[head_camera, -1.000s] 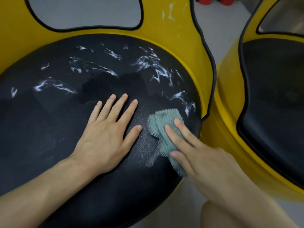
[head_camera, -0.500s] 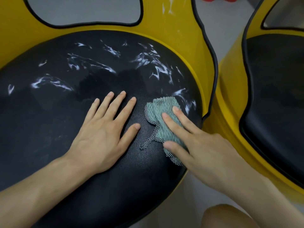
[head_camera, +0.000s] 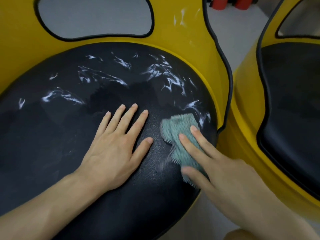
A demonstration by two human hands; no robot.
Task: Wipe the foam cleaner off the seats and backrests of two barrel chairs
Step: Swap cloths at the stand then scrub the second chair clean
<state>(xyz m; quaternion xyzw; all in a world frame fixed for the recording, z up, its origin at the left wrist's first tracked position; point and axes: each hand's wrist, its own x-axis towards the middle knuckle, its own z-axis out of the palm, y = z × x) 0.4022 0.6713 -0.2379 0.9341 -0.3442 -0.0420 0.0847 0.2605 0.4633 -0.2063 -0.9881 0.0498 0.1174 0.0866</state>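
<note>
Overhead, head view: one wide look down at two barrel chairs side by side.
Near chair (head_camera: pixel 199 54): its yellow barrel shell wrapped round a round black seat (head_camera: pixel 52 144) set inside it, the backrest rising at 12 o'clock with a cut-out (head_camera: pixel 93 16) edged in black.
Foam streaks (head_camera: pixel 166 73): thin white smears lay across the far half of the seat, from 9 o'clock through 12 to 3, with a few on the yellow backrest at 1 o'clock.
Second chair (head_camera: pixel 245 94): it stood at 3 o'clock, its own black seat (head_camera: pixel 290 101) showing no white marks in the part seen.
Left hand (head_camera: pixel 112 153): it lay flat near the seat's middle, fingers straight and spread toward 1 o'clock, holding nothing.
Right hand (head_camera: pixel 225 175): its straight fingers pressed down on the cloth (head_camera: pixel 180 129), not curled round it.
Cloth: green, bunched and blurred, it lay on the seat at about 4 o'clock, just below the nearest streaks.
Change: against half a second before, cloth and right hand sat slightly closer to the seat's near edge; the left hand and the streaks looked unchanged.
Edges: black trim (head_camera: pixel 223 71) ran down the shell's rim just past the cloth at 3 o'clock, with a narrow gap between the chairs.
Room: grey floor (head_camera: pixel 242 32) opened at 1 o'clock, with red objects (head_camera: pixel 220 3) at its far end.
</note>
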